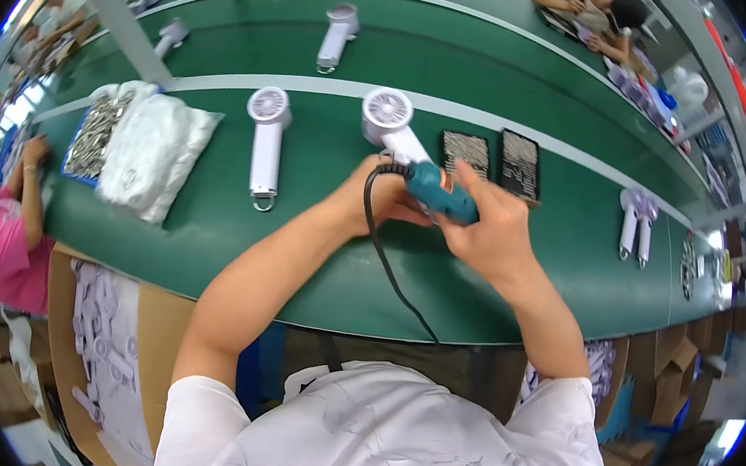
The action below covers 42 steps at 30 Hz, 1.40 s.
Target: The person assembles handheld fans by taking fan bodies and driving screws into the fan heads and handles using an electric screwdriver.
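My left hand is closed around the lower handle of a pale lilac handheld fan, whose round grille faces up. In my right hand is a teal electric screwdriver, held across the fan's handle end. Its black cord loops down towards the bench's near edge. The screwdriver's tip and the handle end are hidden by my hands. To the left, a second handheld fan lies on the green bench with a metal ring at its foot. Just beyond my right hand are two black trays of small metal parts.
A blue bin of metal parts and white plastic bags sit at the left. More fans lie on the far belt, and a pair at right. Cardboard boxes of lilac parts flank me. Other people work at left and far side.
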### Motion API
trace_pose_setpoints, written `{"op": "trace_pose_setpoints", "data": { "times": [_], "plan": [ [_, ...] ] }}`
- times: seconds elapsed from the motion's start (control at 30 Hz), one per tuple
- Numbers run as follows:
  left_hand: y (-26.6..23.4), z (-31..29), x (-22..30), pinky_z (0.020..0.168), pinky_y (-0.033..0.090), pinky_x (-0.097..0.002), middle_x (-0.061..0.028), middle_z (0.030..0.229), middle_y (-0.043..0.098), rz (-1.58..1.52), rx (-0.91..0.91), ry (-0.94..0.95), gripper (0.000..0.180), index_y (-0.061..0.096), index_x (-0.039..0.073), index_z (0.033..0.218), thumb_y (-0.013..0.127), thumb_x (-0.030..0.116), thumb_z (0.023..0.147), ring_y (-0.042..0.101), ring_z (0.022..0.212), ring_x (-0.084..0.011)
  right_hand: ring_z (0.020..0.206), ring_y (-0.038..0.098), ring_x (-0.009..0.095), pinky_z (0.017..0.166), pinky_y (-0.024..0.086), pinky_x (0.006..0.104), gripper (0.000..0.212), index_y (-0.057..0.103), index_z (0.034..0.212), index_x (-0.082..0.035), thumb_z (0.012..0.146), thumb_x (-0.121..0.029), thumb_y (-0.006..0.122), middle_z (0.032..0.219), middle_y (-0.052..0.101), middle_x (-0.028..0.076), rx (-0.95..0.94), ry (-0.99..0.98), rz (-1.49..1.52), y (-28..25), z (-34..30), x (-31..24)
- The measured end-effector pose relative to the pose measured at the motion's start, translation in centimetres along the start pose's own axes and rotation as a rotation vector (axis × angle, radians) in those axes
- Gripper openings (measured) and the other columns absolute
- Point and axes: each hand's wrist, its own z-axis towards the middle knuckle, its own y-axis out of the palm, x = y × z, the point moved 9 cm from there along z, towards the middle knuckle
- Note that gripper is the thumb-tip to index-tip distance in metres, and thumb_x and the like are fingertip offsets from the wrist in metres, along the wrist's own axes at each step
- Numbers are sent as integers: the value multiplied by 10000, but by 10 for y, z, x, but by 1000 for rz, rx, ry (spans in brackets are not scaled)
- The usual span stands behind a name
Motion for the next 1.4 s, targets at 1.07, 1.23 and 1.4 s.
{"op": "trace_pose_setpoints", "data": {
  "times": [1.07,1.23,1.4],
  "plan": [
    [-28,1,-24,691,629,-316,-176,975,710,299,166,-168,368,612,-106,1110,664,235,982,733,806,-222,441,520,170,428,481,345,203,625,1016,81,1026,-108,554,648,584,104,382,190,937,-7,29,93],
    [-28,1,-24,676,629,-313,-172,971,710,293,157,-162,372,615,-108,1108,678,234,975,733,810,-219,439,520,170,428,483,347,204,625,1006,76,1023,-121,572,647,584,103,383,188,929,-4,30,90],
    [-29,2,-25,677,630,-313,-169,962,713,288,142,-163,380,617,-108,1108,681,242,975,734,810,-219,440,522,172,429,482,348,192,625,994,71,1017,-116,585,646,585,100,368,200,935,1,28,90]
  ]
}}
